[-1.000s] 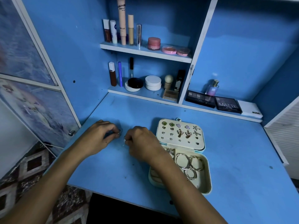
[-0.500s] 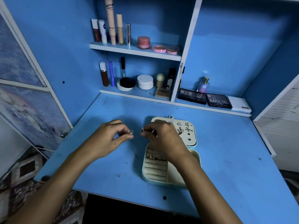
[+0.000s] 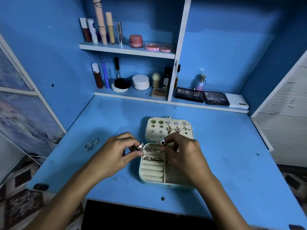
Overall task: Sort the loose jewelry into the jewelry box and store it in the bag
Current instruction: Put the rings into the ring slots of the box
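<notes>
An open cream jewelry box (image 3: pixel 152 175) lies on the blue desk (image 3: pixel 224 155). Its raised lid (image 3: pixel 168 128) carries several earrings, and several rings sit in the padded ring rolls. My left hand (image 3: pixel 114 155) pinches a silver ring (image 3: pixel 140 146) at the box's left edge. Over the box's right half, my right hand (image 3: pixel 184 155) pinches a small dark-stoned ring (image 3: pixel 162 142) and hides that compartment. Two loose silver rings (image 3: pixel 91 143) lie on the desk to the left. No bag is in view.
Two shelves (image 3: pixel 127 50) at the back hold several cosmetic tubes, jars and compacts. Eyeshadow palettes (image 3: pixel 216 97), a perfume bottle (image 3: pixel 200 83) and a white case (image 3: pixel 236 103) line the back ledge. A glazed door panel (image 3: pixel 25 113) stands at the left, a white slatted panel (image 3: pixel 285 122) at the right.
Both hands, each pinching a ring, moved right from the desk's left part to the box. Two rings now show on the desk where the hands were.
</notes>
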Demonstrator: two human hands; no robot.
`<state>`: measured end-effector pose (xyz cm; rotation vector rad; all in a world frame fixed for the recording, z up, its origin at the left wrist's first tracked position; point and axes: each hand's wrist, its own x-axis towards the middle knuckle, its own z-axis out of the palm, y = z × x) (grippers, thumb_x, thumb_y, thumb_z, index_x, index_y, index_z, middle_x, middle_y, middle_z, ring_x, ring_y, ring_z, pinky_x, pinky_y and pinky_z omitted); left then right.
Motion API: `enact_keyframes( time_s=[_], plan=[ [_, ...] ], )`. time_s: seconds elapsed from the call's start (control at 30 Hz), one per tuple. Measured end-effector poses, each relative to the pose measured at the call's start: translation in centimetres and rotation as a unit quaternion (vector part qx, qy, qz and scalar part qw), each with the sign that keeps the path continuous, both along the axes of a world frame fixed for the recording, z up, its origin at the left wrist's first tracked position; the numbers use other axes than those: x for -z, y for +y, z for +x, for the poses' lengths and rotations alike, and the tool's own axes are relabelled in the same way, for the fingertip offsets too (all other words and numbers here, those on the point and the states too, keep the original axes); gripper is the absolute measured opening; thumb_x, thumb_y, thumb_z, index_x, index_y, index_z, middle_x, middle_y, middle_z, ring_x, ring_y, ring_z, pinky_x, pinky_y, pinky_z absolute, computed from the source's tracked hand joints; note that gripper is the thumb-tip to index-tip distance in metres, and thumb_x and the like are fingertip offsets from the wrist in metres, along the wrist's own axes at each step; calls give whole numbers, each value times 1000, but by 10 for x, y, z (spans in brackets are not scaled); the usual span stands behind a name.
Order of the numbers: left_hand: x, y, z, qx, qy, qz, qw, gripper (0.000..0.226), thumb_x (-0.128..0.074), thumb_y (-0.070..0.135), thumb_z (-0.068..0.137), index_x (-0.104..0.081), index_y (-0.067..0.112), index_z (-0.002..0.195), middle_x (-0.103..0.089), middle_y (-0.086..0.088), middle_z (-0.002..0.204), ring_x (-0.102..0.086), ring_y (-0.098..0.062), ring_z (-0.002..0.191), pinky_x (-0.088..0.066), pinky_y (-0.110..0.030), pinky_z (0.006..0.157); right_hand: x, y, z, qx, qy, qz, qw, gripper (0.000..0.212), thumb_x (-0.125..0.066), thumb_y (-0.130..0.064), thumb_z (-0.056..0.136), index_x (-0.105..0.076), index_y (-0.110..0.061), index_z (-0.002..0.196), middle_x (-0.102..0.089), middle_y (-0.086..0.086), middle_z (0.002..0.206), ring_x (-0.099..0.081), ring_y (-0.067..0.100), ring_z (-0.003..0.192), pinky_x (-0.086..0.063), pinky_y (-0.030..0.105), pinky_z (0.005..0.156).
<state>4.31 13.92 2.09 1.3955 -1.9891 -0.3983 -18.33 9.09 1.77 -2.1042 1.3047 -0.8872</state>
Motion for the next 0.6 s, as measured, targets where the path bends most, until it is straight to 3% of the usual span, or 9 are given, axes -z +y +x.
enact_keyframes(
  time_s=[0.07,0.13,0.27,0.4,0.6],
  plan=[
    [3,2,-1,6,-3,-6,1000,12,-75,28,82,-71,16,83,-60,9,85,-52,11,70,-32,1,64,6,4,-3,-3,-13,7,1000,16,-80,-15,83,-70,-20,95,-57,-43,68,-56,-17,69,-37,1,61],
    [6,3,-2,6,-7,-8,1000,11,-76,29,83,-73,18,85,-57,10,91,-55,6,77,-33,-1,67,12,7,-6,0,-21,-15,1000,19,-81,-14,80,-70,-21,94,-61,-33,67,-58,-15,71,-38,1,65],
    [10,6,-2,-2,-15,-12,1000,18,-69,39,85,-72,21,87,-53,14,94,-53,5,83,-33,-2,74,23,10,-8,-22,-28,-79,996,21,-80,-16,74,-74,-20,94,-68,-14,94,-55,-11,75,-42,4,74],
    [9,8,-6,11,-20,-4,1000,23,-66,44,84,-69,21,88,-59,16,89,-55,6,81,-33,-2,73,27,14,-8,-36,-22,-101,994,22,-78,-21,71,-78,-19,93,-73,-9,92,-61,2,81,-48,14,74],
    [10,11,-9,-1,-1,-2,1000,24,-84,23,74,-73,24,95,-65,17,81,-61,6,77,-37,-1,74,27,18,-11,-76,-28,-102,991,28,-80,-23,75,-79,-29,102,-71,-12,99,-64,4,92,-48,14,86]
  ],
)
